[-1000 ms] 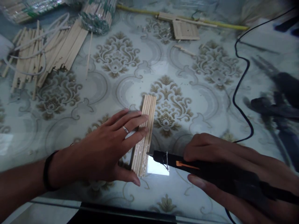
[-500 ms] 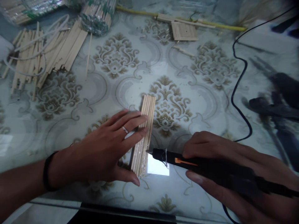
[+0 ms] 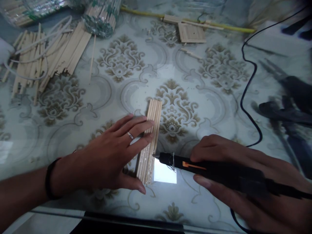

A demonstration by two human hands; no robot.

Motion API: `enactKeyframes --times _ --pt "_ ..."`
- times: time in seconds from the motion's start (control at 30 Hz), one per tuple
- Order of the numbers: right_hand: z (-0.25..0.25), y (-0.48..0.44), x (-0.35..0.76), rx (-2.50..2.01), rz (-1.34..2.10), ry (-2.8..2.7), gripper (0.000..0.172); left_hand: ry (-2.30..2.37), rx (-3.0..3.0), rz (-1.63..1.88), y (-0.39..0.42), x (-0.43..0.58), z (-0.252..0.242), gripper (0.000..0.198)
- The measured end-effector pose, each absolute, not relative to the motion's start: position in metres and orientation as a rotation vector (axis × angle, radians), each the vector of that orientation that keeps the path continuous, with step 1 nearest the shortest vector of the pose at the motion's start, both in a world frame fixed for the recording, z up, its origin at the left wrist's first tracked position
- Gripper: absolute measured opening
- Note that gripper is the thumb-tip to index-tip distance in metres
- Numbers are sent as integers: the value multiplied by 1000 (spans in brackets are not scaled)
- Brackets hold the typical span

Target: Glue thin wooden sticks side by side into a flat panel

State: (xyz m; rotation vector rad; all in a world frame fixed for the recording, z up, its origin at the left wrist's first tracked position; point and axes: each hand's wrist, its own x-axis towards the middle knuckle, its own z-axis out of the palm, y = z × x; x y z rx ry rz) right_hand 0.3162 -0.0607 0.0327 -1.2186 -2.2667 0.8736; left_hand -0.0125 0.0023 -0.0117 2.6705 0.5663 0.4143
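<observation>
Several thin wooden sticks (image 3: 155, 110) lie side by side as a narrow strip on the table, with shiny, clear glue-like patches on the nearer half. My left hand (image 3: 114, 152) rests over the strip from the left, fingers stretched out and spread across it, its thumb by the near end. In my right hand (image 3: 226, 162) is a black hot glue gun (image 3: 177, 164) with an orange trigger, fingers closed round its body. Its metal tip touches or nearly touches the strip's right edge, just below my left fingers. A clear strand hangs round the nozzle.
Loose sticks (image 3: 65, 48) and a white cable (image 3: 29, 60) lie at the back left, beside wrapped stick bundles (image 3: 101, 19). A small wooden panel (image 3: 191, 33) sits at the back near a yellow rod (image 3: 143, 12). Dark-handled tools (image 3: 285, 112) and a black cord (image 3: 245, 97) are at right.
The glue gun's tip has shifted very slightly up along the strip, away from me. My left hand and the sticks stay in place.
</observation>
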Motion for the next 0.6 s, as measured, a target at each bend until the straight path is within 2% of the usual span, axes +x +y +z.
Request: enactKeyframes --times 0.6 --pt "34 -63 317 -1268 729 -2326 5 569 2690 425 2 -12 -12 105"
